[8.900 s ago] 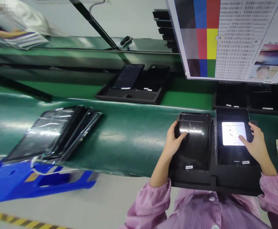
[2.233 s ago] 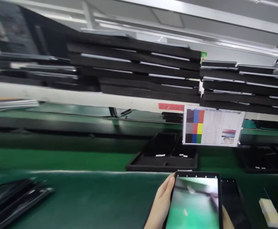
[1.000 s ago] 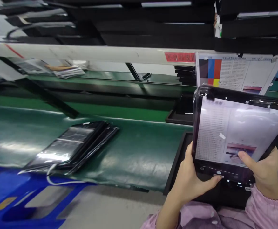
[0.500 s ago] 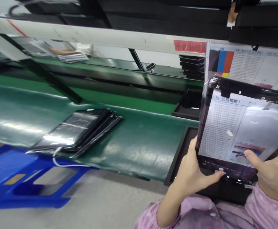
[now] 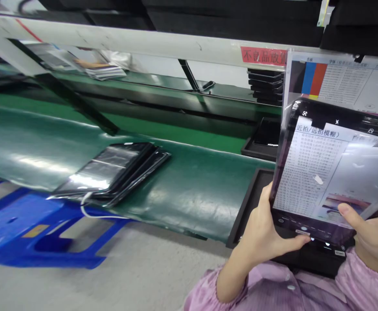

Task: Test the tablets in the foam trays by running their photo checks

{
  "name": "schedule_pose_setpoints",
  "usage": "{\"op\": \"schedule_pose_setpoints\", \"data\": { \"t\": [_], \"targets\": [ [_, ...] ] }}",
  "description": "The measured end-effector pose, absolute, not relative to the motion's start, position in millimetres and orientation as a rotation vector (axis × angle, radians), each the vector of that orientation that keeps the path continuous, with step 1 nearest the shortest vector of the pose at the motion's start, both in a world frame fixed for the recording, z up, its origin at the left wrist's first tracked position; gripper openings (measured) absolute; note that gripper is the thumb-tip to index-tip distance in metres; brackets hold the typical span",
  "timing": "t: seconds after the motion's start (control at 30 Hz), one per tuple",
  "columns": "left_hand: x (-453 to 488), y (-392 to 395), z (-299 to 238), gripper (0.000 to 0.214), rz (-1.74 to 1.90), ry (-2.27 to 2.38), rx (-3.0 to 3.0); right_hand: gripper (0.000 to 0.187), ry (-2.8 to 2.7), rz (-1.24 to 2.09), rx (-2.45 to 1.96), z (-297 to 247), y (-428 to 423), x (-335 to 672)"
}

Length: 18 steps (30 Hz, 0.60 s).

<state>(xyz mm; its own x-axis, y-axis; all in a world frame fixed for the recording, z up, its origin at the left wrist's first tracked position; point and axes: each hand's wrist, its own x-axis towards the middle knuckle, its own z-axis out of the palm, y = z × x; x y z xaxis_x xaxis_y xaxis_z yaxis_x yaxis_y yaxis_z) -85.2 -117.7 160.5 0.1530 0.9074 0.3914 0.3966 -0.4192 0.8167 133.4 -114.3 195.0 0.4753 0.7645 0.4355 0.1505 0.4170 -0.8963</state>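
A black tablet (image 5: 321,172) is held up and tilted at the right, its camera screen showing a printed sheet. My left hand (image 5: 263,229) grips its lower left edge, the thumb lying along the bottom bezel. On the other side my right hand (image 5: 373,231) holds the lower right, its thumb over the screen near the picture's lower part. Behind the tablet hangs a printed test chart (image 5: 341,84) with colour blocks and text columns. Below the tablet lies a black tray (image 5: 250,203), partly hidden by my left hand.
A stack of wrapped tablets (image 5: 111,170) lies on the green bench mat (image 5: 195,194), a white cable at its front. A blue plastic stool (image 5: 42,229) stands at lower left. Farther back are another black tray (image 5: 256,149), a dark stack (image 5: 265,86) and a white rail (image 5: 127,43).
The view has shifted slightly, so the bench and stool sit a little higher and further right. Text on the tablet screen is sharper. Both hands keep their hold.
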Motion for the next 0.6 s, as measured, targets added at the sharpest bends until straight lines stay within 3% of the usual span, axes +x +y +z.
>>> {"op": "schedule_pose_setpoints", "data": {
  "t": [0.23,0.6],
  "targets": [
    [-85,-117,159,0.122,1.182,1.259,1.875,0.063,-1.016,0.475,-1.152,192,-116,135],
    [-82,-118,149,0.120,1.233,1.303,1.720,0.056,-1.051,0.475,-1.231,190,-113,133]
  ]
}}
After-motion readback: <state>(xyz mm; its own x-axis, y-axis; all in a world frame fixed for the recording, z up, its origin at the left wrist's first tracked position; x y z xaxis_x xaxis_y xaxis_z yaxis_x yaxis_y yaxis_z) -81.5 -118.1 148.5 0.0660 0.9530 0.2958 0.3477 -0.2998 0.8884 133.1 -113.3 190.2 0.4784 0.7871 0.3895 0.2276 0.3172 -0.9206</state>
